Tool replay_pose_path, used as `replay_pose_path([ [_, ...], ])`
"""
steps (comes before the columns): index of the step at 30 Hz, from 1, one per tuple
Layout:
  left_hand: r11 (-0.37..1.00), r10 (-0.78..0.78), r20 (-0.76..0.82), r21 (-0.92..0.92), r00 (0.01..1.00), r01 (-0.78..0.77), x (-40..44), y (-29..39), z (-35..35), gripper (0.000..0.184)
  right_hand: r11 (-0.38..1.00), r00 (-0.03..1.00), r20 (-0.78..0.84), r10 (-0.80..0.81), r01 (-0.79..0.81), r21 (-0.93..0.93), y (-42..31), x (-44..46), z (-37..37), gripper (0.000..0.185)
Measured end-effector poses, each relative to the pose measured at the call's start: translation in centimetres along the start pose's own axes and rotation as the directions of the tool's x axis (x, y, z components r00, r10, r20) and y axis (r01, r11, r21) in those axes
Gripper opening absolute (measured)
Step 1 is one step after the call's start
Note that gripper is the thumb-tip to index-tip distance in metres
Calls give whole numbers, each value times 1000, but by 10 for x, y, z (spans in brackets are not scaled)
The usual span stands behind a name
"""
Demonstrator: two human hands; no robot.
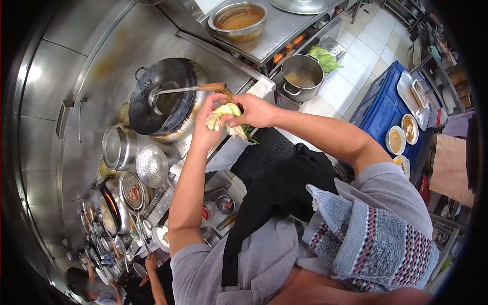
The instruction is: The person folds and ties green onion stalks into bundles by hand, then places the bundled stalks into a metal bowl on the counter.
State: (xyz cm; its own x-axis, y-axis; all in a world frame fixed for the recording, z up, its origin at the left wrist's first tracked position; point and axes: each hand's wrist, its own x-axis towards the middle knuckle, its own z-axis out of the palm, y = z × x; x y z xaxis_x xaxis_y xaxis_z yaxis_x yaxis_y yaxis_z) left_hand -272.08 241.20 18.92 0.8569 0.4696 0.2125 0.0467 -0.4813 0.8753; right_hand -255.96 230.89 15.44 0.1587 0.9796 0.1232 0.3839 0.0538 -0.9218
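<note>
Both hands meet in the upper middle of the head view, around a bunch of pale-stemmed green vegetable (223, 116). My left hand (205, 122) is wrapped round the bunch from the left side. From the right, my right hand (252, 110) has its fingers closed on the same bunch. Green leaves show below the right hand. Just behind the hands lies the wooden handle of a ladle (211, 87), whose bowl rests in a black wok (162, 96).
A steel pot (302, 76) of liquid and a basin (239, 23) stand beyond the hands. Strainers (152, 165) and pans line the stove at left. Bowls (395, 140) sit on a blue chest (373, 99). Other people (152, 277) work at lower left.
</note>
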Motion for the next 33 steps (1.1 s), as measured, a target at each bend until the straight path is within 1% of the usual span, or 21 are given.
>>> replay_pose_path([
  [1,999,-3,18,32,1000,3,2,-12,0,40,1000,1000,6,-2,2,-5,8,2,4,44],
  [2,998,-7,37,66,999,4,5,-24,1,37,999,999,-35,-33,32,-30,18,5,7,45],
  [3,993,-60,13,104,998,59,6,-28,4,31,997,995,-75,-63,59,-52,22,7,10,46],
  [4,993,-66,10,104,998,65,8,-40,5,31,997,996,-69,-62,58,-49,27,7,13,46],
  [6,974,-225,52,18,973,224,10,-63,6,28,994,998,-54,32,-38,-103,36,10,16,47],
  [7,971,-238,32,-26,971,239,8,-70,8,25,995,998,-57,29,-34,-99,43,11,19,48],
  [11,964,-261,33,-37,965,263,1,-98,13,23,989,1000,-22,-10,6,-148,61,17,34,45],
  [13,972,-185,-97,129,978,197,-2,-110,21,23,964,993,-116,-26,-5,-266,63,17,45,39],
  [14,970,-198,-99,122,975,209,-2,-112,23,23,965,994,-106,-17,-12,-262,61,16,47,39],
  [16,914,-81,-227,371,970,163,-6,-105,28,23,952,995,-87,48,-72,-297,54,10,48,34],
  [18,911,-48,-274,383,961,154,-3,-95,29,25,951,994,-100,42,-71,-300,56,14,49,34],
  [20,907,-102,-309,362,946,216,-5,-96,33,25,969,979,-199,-34,-17,-246,67,15,55,32],
  [21,907,-106,-315,359,943,221,-9,-99,35,25,969,981,-192,-34,-15,-247,69,12,57,32],
  [23,926,-146,-315,289,938,242,-5,-109,35,25,976,979,-199,-34,-10,-217,77,21,54,32],
  [24,925,-141,-319,294,937,240,-3,-113,36,25,976,979,-199,-42,-3,-217,83,26,54,32],
  [26,966,-242,-253,32,937,258,-2,-119,37,25,983,979,-195,-58,22,-180,94,34,55,32],
  [27,973,-226,-229,3,947,233,-2,-119,35,27,979,986,-161,-32,-2,-206,94,37,51,33],
  [28,972,-230,-221,1,948,236,-2,-116,34,27,979,986,-164,-24,-10,-203,92,38,47,33],
  [30,969,-249,-166,-55,954,243,-6,-108,29,30,963,991,-133,-16,-20,-268,86,36,44,34],
  [31,970,-244,-170,-60,955,238,-4,-104,24,30,960,992,-126,0,-35,-277,82,37,42,34],
  [33,967,-230,-118,-143,966,213,-1,-99,15,36,954,992,-122,-24,-13,-299,73,45,37,35],
])
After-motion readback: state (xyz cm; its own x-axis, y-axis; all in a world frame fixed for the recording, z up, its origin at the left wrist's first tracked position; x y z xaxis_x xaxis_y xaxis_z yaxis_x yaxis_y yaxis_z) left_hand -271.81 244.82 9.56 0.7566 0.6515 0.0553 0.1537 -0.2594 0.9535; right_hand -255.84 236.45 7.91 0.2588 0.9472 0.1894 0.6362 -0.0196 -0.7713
